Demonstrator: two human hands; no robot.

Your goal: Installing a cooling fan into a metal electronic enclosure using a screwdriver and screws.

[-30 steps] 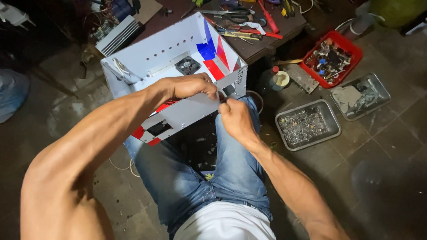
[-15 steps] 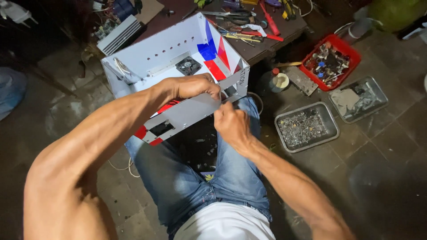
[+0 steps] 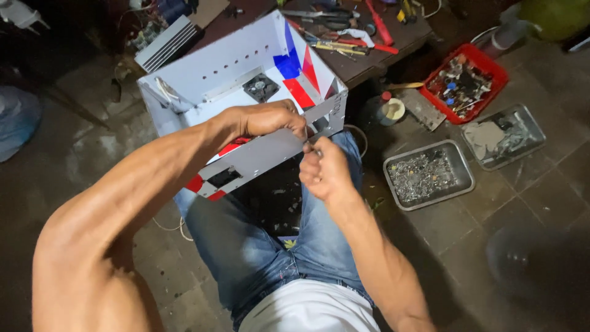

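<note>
Metal case (image 3: 246, 92), white with red and blue stripes, rests tilted across my knees as I sit over a stained floor, its open top turned up toward me and a small fan (image 3: 260, 86) visible on its inner wall. My left hand (image 3: 270, 120) is closed over the top edge of the grey front panel (image 3: 258, 161), fingers curled and pressed together to steady it. My right hand (image 3: 322, 169) sits just below and beside it, fingers bunched tight at the panel's right corner; they seem to pinch something small there, perhaps a screw, but it is too tiny for me to make out. I judge this to be the fastening stage at that corner, with the panel lying against the case and the case braced by my legs. The next move, as I read it, calls for a firm grip from the left hand so the panel does not slide, and a fine, careful twist from the right fingertips. Just to my right on the floor lies a steel tray (image 3: 428, 174) of small hardware, with a red bin (image 3: 467, 82) of parts beyond it, and a second tray (image 3: 504, 135) nearby. A workbench (image 3: 369, 58) strewn with hand tools stands behind the case.
</note>
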